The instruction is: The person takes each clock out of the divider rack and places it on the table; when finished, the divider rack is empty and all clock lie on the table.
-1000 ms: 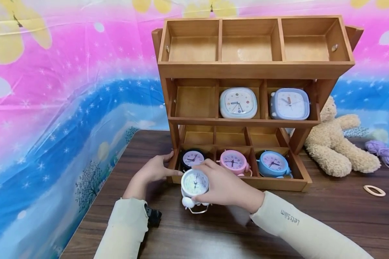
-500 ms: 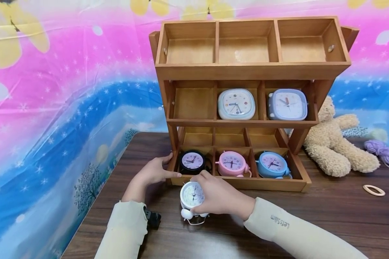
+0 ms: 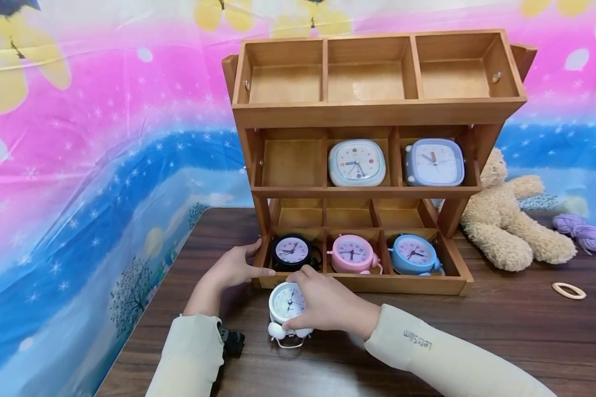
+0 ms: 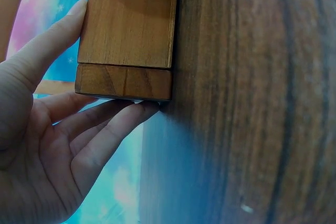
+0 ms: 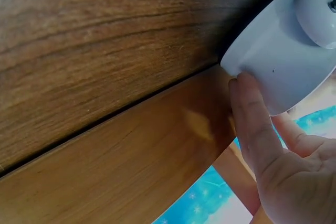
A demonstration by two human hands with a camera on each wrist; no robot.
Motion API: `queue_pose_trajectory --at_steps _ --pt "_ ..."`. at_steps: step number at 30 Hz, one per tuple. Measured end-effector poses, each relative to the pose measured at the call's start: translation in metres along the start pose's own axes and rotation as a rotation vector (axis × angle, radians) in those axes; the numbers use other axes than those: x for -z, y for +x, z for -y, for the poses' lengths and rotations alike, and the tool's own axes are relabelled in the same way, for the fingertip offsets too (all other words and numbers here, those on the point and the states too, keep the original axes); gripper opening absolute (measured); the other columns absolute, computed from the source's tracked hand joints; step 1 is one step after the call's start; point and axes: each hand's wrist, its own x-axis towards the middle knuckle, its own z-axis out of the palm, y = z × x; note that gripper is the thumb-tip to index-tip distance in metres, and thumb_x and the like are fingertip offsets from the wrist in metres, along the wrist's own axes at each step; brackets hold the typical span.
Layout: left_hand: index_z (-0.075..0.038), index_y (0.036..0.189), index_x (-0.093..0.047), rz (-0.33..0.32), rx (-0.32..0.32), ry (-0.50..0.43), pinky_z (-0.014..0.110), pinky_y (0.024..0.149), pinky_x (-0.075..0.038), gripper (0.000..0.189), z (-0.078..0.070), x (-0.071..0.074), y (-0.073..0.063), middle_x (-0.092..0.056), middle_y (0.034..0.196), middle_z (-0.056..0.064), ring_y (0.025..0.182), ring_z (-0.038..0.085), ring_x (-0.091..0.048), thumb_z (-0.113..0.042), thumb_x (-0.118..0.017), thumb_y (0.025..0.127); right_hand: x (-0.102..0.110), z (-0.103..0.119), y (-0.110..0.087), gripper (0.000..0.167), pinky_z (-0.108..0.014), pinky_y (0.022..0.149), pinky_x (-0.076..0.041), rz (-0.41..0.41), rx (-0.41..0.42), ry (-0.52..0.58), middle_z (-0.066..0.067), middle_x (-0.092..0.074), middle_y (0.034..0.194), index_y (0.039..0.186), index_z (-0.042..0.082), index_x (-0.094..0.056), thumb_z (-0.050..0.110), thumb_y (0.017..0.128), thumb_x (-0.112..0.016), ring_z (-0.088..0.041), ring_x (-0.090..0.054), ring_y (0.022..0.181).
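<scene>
My right hand holds a white twin-bell alarm clock between thumb and fingers, in front of the shelf's left end. The clock's face points up, with its bells and wire handle towards me. In the right wrist view its smooth white side shows at the fingertips, close to the tabletop and the shelf's front board. At the left front corner of the wooden shelf, my left hand grips the bottom tray, thumb on the front rim and fingers along the end face.
Black, pink and blue alarm clocks lie in the bottom tray. The middle tier bears a pale green clock and a lavender one. To the right are a teddy bear, purple yarn and a wooden ring.
The right hand has brought the white clock down and towards me, away from overlapping the black clock, which now shows nearly whole. The left hand stays at the shelf corner.
</scene>
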Motion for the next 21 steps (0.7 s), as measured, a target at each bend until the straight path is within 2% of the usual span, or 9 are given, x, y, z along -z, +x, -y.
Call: queue_pose_trajectory --at_steps 13,21 --pt "-0.011 0.157 -0.030 -0.008 -0.014 0.007 0.051 0.095 -0.050 0.091 0.0012 0.0013 -0.0039 -0.037 0.154 0.024 0.084 0.021 -0.068 -0.040 -0.078 0.086 -0.0017 0.0024 0.0004 0.089 -0.037 0.089 -0.053 0.017 -0.021 0.001 -0.008 -0.056 0.128 0.138 0.009 -0.055 0.061 0.072 -0.081 -0.021 -0.061 0.104" --pt "-0.009 0.156 -0.031 -0.008 -0.034 0.010 0.053 0.097 -0.049 0.090 -0.0031 0.0007 -0.0045 -0.037 0.153 0.025 0.085 0.022 -0.068 -0.040 -0.078 0.086 0.0015 -0.0001 -0.0035 0.095 -0.039 0.090 -0.054 -0.005 -0.001 -0.091 -0.009 -0.056 0.131 0.144 0.011 -0.052 0.068 0.072 -0.077 -0.024 -0.062 0.107"
